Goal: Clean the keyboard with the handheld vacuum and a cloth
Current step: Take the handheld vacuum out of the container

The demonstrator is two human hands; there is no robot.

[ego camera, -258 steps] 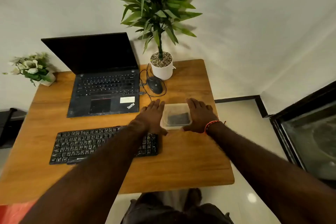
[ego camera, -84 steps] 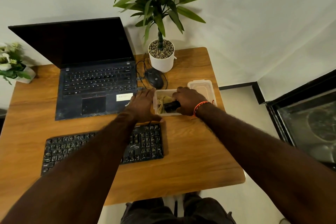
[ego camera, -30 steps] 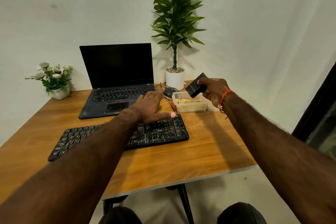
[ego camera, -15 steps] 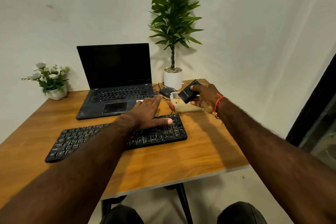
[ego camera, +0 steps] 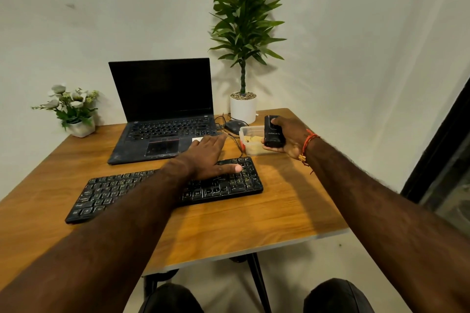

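Half a second on, the vacuum (ego camera: 274,132) has turned from a slant to stand upright in the right hand (ego camera: 290,138), and the hand has drawn slightly back toward the table's right side. That hand grips the black vacuum with its fingers curled round the body and the thumb up near the top end, holding it in the air just in front of the tub (ego camera: 250,136). A line of pale lettering runs down the vacuum's face, too small to read. An orange thread sits on the right wrist.

Hardly changed, the left hand (ego camera: 207,157) lies flat with straight, spread fingers on the right part of the keyboard (ego camera: 109,193), thumb stretched out over the keys near the number pad. The keyboard rests on the wooden table (ego camera: 254,221), slanted, in front of the laptop (ego camera: 162,119). Its key legends are pale, and only a "Ctrl" key on the bottom row can be made out.

The clear tub stands open beside the mouse (ego camera: 233,126), with something yellowish in it, which may be the cloth. A white sticker on the laptop's palm rest is partly hidden by the left fingers; its print cannot be read. A tall plant (ego camera: 243,107) in a white pot stands behind the mouse, and a small pot of white flowers (ego camera: 73,112) sits at the table's far left corner.
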